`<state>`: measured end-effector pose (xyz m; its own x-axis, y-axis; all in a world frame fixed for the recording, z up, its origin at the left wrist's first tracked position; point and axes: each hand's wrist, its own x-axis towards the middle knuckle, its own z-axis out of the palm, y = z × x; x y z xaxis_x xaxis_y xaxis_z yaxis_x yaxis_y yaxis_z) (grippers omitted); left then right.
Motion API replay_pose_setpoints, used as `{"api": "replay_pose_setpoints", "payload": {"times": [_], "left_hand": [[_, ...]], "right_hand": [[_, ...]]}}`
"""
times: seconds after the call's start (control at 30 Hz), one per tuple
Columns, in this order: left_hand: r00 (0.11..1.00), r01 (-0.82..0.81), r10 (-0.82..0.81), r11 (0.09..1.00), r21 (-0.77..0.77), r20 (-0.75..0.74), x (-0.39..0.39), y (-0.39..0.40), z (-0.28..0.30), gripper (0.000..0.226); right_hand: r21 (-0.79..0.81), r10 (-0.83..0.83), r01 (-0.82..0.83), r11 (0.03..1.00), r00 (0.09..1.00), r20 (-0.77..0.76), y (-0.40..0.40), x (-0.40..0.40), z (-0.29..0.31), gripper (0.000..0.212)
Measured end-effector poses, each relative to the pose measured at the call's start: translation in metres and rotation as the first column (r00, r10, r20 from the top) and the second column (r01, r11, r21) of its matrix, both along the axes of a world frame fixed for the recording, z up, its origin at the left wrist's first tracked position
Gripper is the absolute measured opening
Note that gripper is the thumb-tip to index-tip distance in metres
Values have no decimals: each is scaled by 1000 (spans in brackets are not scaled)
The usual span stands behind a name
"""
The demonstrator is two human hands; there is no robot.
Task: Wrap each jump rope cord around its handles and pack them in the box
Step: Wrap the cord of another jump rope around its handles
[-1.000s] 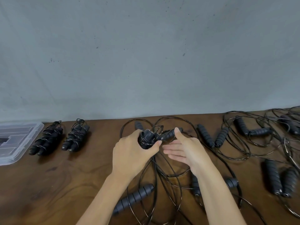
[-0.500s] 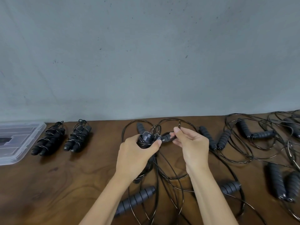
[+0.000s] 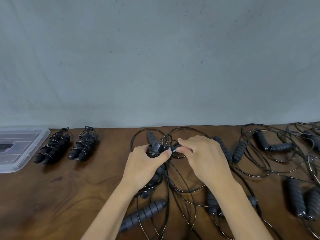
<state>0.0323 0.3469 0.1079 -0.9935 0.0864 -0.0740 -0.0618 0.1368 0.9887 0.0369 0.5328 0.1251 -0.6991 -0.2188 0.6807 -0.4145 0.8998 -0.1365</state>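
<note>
From the head view, the left hand (image 3: 145,168) grips a pair of jump rope handles (image 3: 156,148) at the middle of the wooden surface (image 3: 60,196), its fingers curled round them with the thumb pressed across the top. The long axis of the handles runs from near to far, tilted slightly left at the near end; their capped ends point away toward the wall (image 3: 155,58), and the lower ends stick out below the palm. Most of their length is hidden by the hand. The right hand (image 3: 206,158) pinches the black cord (image 3: 174,149) just right of the caps, thumb and forefinger closed on it; what exactly sits between the fingertips is hard to make out. Loose loops of the cord spread out on the surface, both beyond the hands and nearer than them.

At far left, two wrapped bundles (image 3: 53,148) lie side by side, long axes running near-left to far-right, just right of the clear plastic box (image 3: 34,148), which is cut off by the left edge. A loose handle (image 3: 143,215) lies near, below the left forearm, angled near-left to far-right. More unwrapped ropes (image 3: 277,147) tangle at right, partly cut off by the frame.
</note>
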Motion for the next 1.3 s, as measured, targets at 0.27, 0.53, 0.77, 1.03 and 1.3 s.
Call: {"api": "replay_pose_setpoints", "payload": {"times": [0.27, 0.53, 0.77, 1.03, 1.3], "left_hand": [[973, 4, -90, 927, -375, -211, 2, -5, 1, 33], [970, 50, -156, 879, -473, -186, 0, -14, 5, 35], [965, 30, -177, 806, -590, -192, -6, -20, 14, 34], [938, 93, -305, 682, -725, -166, -7, -20, 14, 39], [879, 268, -476, 559, -785, -39, -7, -26, 16, 39]], "right_hand": [[113, 44, -41, 993, 999, -23, -6, -6, 6, 14], [14, 81, -85, 996, 982, 170, -19, 10, 3, 90], [-209, 72, 26, 978, 892, 447, -37, 30, 20, 76], [-464, 189, 115, 879, 808, 558, -38, 9, 21, 12], [-769, 491, 250, 588, 646, 585, -19, -2, 50, 18]]}}
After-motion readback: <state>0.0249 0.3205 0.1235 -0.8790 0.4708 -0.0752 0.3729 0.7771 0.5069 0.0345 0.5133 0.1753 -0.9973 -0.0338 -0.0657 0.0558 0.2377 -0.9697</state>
